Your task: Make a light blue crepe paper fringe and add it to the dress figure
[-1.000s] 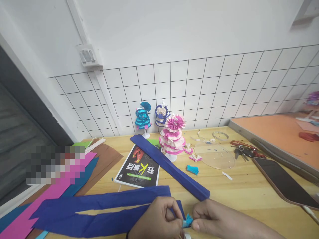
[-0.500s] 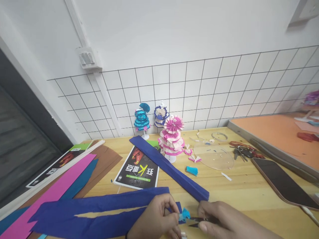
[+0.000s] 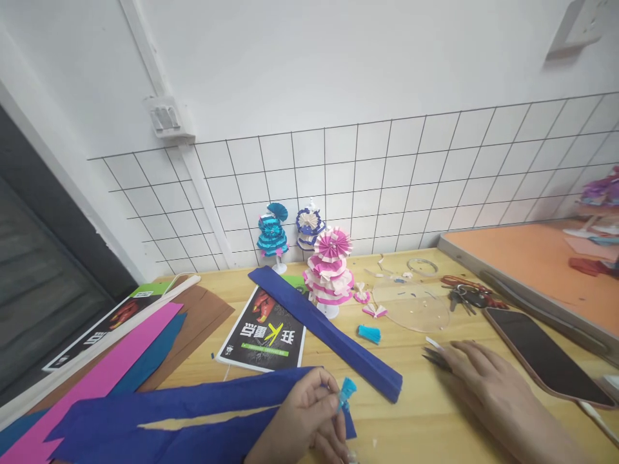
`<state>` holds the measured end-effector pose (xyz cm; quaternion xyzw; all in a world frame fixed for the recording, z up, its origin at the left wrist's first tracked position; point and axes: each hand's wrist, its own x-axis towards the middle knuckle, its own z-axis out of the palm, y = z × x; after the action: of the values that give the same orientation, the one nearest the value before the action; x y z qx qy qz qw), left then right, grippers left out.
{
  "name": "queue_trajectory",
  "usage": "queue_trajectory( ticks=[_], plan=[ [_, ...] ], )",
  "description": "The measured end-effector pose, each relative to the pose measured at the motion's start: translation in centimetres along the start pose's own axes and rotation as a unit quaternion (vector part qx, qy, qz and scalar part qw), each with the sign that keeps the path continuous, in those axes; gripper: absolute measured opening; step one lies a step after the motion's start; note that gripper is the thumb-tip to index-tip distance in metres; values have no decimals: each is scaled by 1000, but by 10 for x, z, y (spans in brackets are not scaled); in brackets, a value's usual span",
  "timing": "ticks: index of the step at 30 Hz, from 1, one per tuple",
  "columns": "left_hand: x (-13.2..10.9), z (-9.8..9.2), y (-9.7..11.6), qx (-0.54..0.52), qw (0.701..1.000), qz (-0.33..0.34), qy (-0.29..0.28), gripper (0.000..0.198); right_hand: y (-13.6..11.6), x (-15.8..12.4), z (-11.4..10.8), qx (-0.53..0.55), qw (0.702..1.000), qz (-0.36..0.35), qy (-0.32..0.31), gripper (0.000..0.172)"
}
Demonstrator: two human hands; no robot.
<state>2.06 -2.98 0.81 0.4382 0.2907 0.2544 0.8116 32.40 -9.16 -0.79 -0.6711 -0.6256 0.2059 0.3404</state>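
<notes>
My left hand (image 3: 312,412) pinches a small light-blue fringed paper tassel (image 3: 347,391) between thumb and fingers, above the table's front edge. Below it, something clear or whitish by my fingers is too small to make out. My right hand (image 3: 488,386) lies palm down on the wood, fingers stretched out, over a pair of small scissors (image 3: 436,358). Only the dark pointed blades show; the handles are hidden beneath the fingers. Near its fingertips is a white paper scrap (image 3: 434,343). A second light-blue tassel (image 3: 369,334) rests on the table.
Dark blue paper strips (image 3: 333,338) cross a black booklet (image 3: 264,332) and the front left. Pink paper (image 3: 111,374) and brown sheets (image 3: 198,316) lie left. A pink-and-white ruffled paper tree (image 3: 329,277) stands centrally. Keys (image 3: 465,298) and a phone (image 3: 541,354) lie right.
My right hand has moved right, away from the tassel, and come down on the table with the scissors; its fingers have straightened. My left hand has tilted the tassel upward.
</notes>
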Motion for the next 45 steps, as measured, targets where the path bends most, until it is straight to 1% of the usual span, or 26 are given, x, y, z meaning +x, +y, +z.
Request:
queue_trajectory(
  ticks=[1,2,4,6,7,9,11,13,16,20,22,23,24,26,28,30,31,32,35,37,40,41,42,43,44,45],
  plan=[
    [0,1,0,1,1000,-1,-1,31,-15,-2,6,-29,999,-19,14,28],
    [1,1,-1,5,1000,-2,0,31,-32,-3,13,-20,1000,-22,6,25],
    [1,2,-1,15,1000,-5,2,32,-69,-4,30,72,994,-15,-80,23],
    [1,2,-2,26,1000,-9,4,33,-100,-1,47,160,977,-6,-139,25],
    [0,2,-3,31,999,-8,6,33,-112,1,55,197,968,-3,-154,26],
    [0,3,-3,42,999,-4,10,31,-125,5,69,268,945,-8,-188,28],
    [-1,4,-3,50,999,2,18,29,-129,7,78,328,922,10,-206,30],
    [-1,4,-3,53,998,3,20,30,-126,8,81,340,916,26,-213,31],
    [1,2,-2,42,999,-4,21,36,-114,7,73,275,940,34,-202,29],
    [3,0,-3,30,999,-4,24,37,-84,11,46,173,975,51,-132,25],
    [3,0,-3,33,999,-6,25,37,-71,12,36,149,982,74,-89,29],
    [3,1,-3,36,999,-9,26,37,-68,11,35,157,981,77,-81,31],
    [3,2,-4,40,999,-13,28,38,-67,10,36,179,977,76,-84,31],
    [3,4,-5,55,998,-23,30,40,-75,6,46,255,958,65,-116,27],
    [4,5,-8,73,996,-25,33,41,-92,2,63,346,922,50,-167,33],
    [5,5,-10,86,996,-19,31,42,-109,1,81,402,885,22,-233,33],
    [6,5,-11,89,995,-16,28,43,-115,1,87,414,876,20,-247,35],
    [6,5,-11,90,996,-16,23,44,-119,1,92,403,882,25,-242,36],
    [7,4,-9,78,996,-27,15,45,-115,2,93,305,933,57,-183,32],
    [6,4,-6,64,997,-20,22,41,-103,3,81,260,949,70,-165,29],
    [4,3,-4,50,998,-18,15,37,-83,7,51,204,967,80,-132,26],
    [4,3,-4,49,998,-24,8,37,-76,9,40,115,986,76,-95,27],
    [3,3,-4,49,998,-30,3,36,-70,10,29,13,996,61,-67,27],
    [3,3,-4,50,998,-31,5,35,-64,12,20,-87,994,44,-55,29],
    [3,3,-5,51,998,-26,9,33,-59,13,12,-162,986,32,-36,31],
    [3,3,-5,51,998,-20,14,32,-55,13,8,-203,979,2,-21,27]
  ],
)
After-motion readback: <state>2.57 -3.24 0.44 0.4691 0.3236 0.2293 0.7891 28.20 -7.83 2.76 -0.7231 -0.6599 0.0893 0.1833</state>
